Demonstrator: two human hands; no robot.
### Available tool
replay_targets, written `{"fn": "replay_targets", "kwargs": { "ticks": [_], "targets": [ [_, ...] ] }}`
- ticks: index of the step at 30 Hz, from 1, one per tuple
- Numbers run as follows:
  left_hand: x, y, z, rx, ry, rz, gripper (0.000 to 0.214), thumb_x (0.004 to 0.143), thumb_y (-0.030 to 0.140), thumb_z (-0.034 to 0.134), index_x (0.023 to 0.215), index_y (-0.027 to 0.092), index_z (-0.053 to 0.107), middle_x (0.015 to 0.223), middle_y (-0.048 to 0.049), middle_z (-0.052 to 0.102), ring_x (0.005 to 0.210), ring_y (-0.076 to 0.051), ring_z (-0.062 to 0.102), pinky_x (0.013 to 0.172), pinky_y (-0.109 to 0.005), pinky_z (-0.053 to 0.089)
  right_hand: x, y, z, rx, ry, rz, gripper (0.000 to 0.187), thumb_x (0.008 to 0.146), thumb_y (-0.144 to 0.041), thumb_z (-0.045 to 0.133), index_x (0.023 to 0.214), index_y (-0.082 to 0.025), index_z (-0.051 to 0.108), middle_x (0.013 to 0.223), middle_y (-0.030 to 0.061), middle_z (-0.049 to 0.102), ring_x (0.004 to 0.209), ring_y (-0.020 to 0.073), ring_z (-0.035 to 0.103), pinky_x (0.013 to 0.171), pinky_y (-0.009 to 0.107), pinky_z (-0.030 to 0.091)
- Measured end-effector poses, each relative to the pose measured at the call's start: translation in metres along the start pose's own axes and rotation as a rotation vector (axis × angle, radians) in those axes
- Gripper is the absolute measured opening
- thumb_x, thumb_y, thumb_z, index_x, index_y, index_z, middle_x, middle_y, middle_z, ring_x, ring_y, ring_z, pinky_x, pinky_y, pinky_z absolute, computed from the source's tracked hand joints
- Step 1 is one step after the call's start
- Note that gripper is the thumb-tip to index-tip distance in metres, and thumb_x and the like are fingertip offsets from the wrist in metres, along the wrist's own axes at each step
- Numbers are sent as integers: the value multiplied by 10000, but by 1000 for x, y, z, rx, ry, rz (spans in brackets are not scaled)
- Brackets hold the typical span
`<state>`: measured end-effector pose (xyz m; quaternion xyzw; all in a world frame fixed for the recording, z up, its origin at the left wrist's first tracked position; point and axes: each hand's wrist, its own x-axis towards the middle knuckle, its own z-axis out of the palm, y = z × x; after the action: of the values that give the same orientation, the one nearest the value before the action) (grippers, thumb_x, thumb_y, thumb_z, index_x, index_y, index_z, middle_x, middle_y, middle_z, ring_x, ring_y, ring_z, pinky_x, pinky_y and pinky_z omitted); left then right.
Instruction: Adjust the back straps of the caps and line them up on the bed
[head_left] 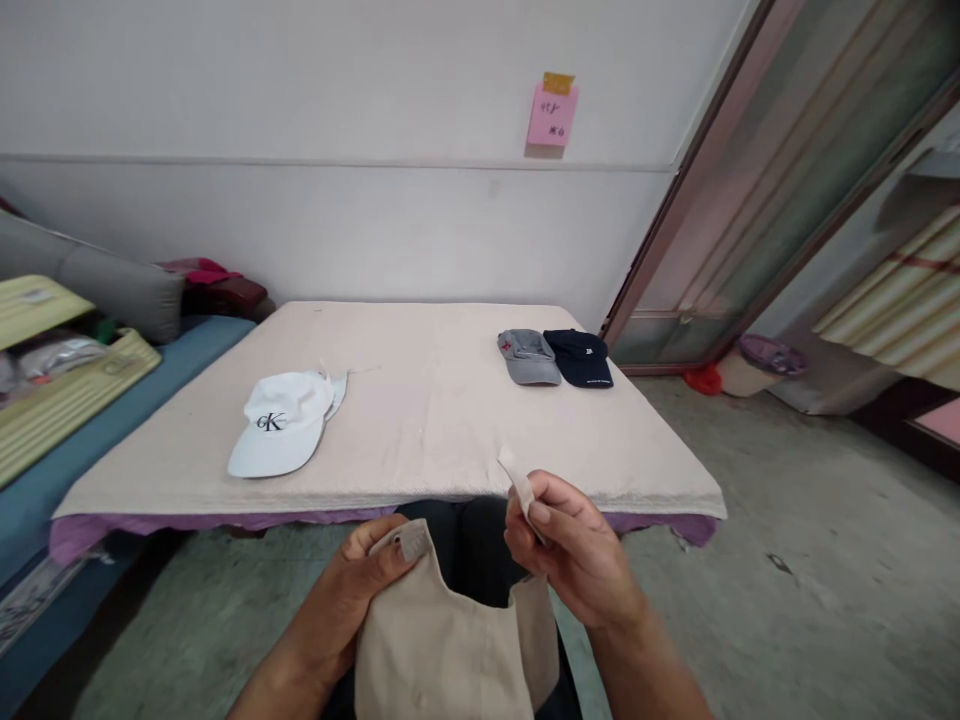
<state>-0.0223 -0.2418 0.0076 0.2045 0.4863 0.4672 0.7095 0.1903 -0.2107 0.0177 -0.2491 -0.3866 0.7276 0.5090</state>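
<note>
A beige cap point(442, 650) is held over my lap, with the cut-out of its back opening facing up and away from me. My left hand point(360, 585) grips the cap at the left side of that opening, the thumb pressed on a small greyish patch that looks like hook-and-loop tape. Between thumb and fingers of my right hand point(566, 540) is the cap's narrow beige strap point(517, 482), its free end pointing up and left. Strap and left side of the opening are apart. The cap's brim is not in view.
On the cloth-covered table point(420, 430) lie a white cap point(289, 415) with black "CK" lettering, a grey cap point(529, 357) and a navy cap point(579, 357) side by side. A blue bed point(202, 345) adjoins at left. A pink note point(553, 115) hangs on the wall.
</note>
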Motion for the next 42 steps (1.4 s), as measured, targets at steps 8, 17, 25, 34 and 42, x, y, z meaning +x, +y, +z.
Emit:
{"fn": "replay_targets", "kwargs": {
  "ticks": [8, 17, 25, 34, 42],
  "targets": [
    [-2, 1, -4, -15, -66, 11, 304, 593, 276, 823, 848, 181, 686, 653, 5, 663, 599, -149, 615, 627, -259, 480, -1, 9, 5, -79, -13, 45, 236, 814, -350, 649, 741, -160, 528, 499, -66, 420, 411, 37, 261, 392, 185, 136],
    [-3, 3, -2, -15, -115, 19, 222, 639, 261, 797, 806, 170, 682, 679, -6, 680, 582, -121, 598, 591, -224, 465, 0, 1, 8, -220, -84, 100, 278, 796, -369, 668, 695, -144, 539, 512, -62, 417, 428, 36, 273, 402, 183, 170],
    [0, 4, 3, -62, -123, -11, 234, 611, 251, 821, 769, 168, 670, 663, -7, 698, 562, -121, 610, 563, -221, 470, 1, 1, 5, -312, -117, 123, 308, 809, -396, 647, 675, -151, 517, 511, -65, 400, 430, 40, 282, 403, 186, 188],
    [2, 4, 3, -55, -121, -29, 282, 589, 265, 836, 800, 166, 677, 678, -12, 706, 574, -120, 614, 571, -219, 473, 2, 0, 5, -435, -100, 115, 300, 811, -394, 640, 675, -144, 542, 529, -50, 434, 457, 48, 299, 433, 191, 222],
    [1, 1, 4, -60, -130, -34, 254, 602, 249, 828, 778, 176, 660, 674, -6, 703, 566, -117, 609, 545, -208, 454, -1, -5, 6, -502, -147, 111, 309, 830, -400, 621, 681, -136, 560, 565, -38, 435, 505, 59, 329, 458, 196, 242]
  ]
}}
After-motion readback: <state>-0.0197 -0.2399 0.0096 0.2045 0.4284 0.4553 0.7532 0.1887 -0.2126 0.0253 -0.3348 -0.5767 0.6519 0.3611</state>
